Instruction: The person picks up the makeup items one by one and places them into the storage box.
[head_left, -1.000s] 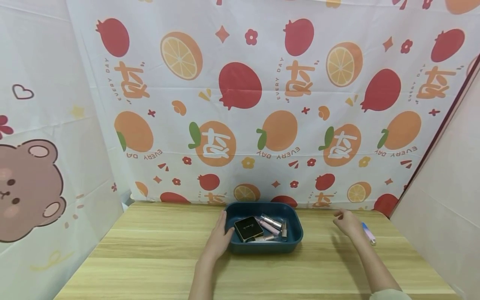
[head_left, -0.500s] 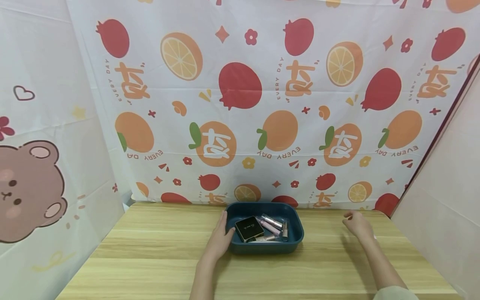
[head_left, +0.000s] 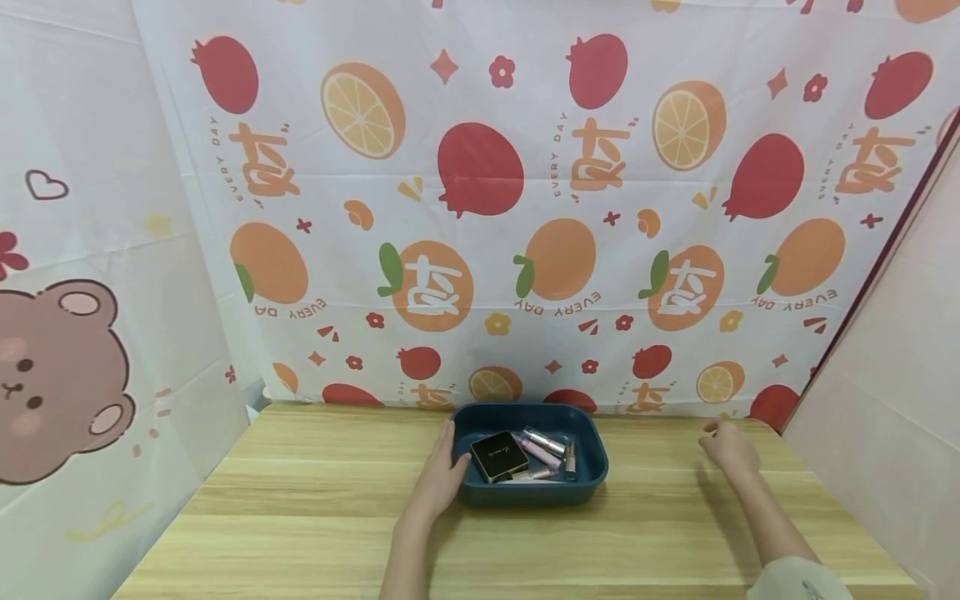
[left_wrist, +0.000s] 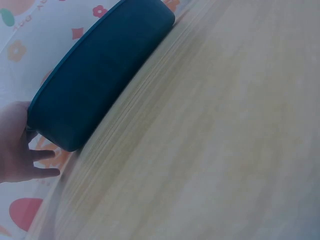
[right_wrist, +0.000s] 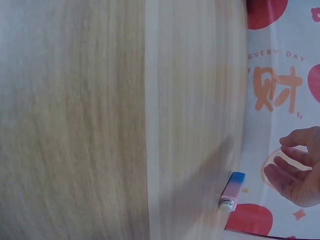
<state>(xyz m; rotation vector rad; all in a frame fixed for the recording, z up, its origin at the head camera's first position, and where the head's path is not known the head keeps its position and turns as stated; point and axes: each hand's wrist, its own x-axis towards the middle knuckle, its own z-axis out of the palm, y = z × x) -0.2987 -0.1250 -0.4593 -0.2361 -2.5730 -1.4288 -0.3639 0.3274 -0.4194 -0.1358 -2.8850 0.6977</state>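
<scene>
A dark blue plastic bin (head_left: 525, 497) stands on the table in the head view. My left hand (head_left: 441, 477) holds its left end, thumb over the rim; the left wrist view shows two fingers stretched out beside the wall. Inside lie a black square compact case (head_left: 499, 455) and several lipstick-like tubes, among them a pink one (head_left: 540, 452). My right hand (head_left: 731, 450) hovers over the table's right side, fingers loosely bent around nothing. Near it, a pink-and-blue tube (right_wrist: 233, 191) with a shiny end lies on the table in the right wrist view; the hand hides it from the head.
The wood-grain table (head_left: 300, 500) ends at a fruit-printed cloth (head_left: 480, 275) hanging close behind the bin. A bear-printed cloth (head_left: 60, 375) hangs along the left, and a pale cloth (head_left: 892, 400) borders the right side.
My right hand has shifted to the right, over the pink-and-blue tube, covering it in the head view. The left hand and the bin have stayed in place.
</scene>
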